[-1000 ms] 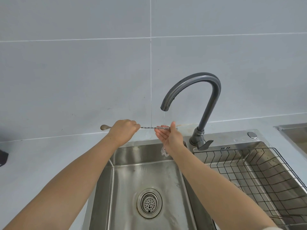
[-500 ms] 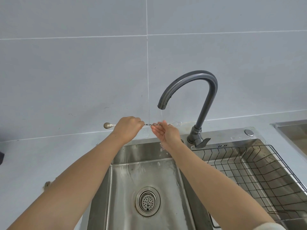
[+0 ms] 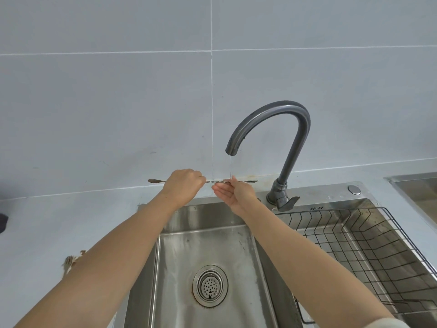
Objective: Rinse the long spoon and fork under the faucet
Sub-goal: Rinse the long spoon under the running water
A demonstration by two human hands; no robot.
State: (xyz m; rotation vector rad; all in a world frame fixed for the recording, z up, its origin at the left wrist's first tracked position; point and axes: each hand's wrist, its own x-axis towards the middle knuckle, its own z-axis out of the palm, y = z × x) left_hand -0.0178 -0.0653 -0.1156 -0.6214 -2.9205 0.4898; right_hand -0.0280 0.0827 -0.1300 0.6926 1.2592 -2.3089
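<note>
Nearest the camera, two bare forearms reach forward over a steel sink (image 3: 179,268) whose drain strainer (image 3: 210,285) sits between them. The right forearm crosses the edge between the basin and a black wire rack (image 3: 354,235) set in the sink's right part. The left forearm covers the sink's left rim and part of a small brownish thing (image 3: 71,260) on the grey table (image 3: 47,221); it is too blurred to name. A dark object (image 3: 2,223) is cut off at the left edge.

Further on, above the back of the basin, the long spoon and fork (image 3: 216,181) is held level, possibly a single slim piece. The left hand (image 3: 183,184) is clenched round its shaft, hiding the middle, with the rounded end sticking out to the left. The right hand (image 3: 233,192), palm up, pinches the shaft between thumb and fingers, right under a thin water stream (image 3: 229,166).

Behind stand the dark curved faucet (image 3: 293,129), its lever (image 3: 287,202), a round cap (image 3: 354,189), a second basin (image 3: 416,185) to the right, and the tiled wall (image 3: 118,102).
</note>
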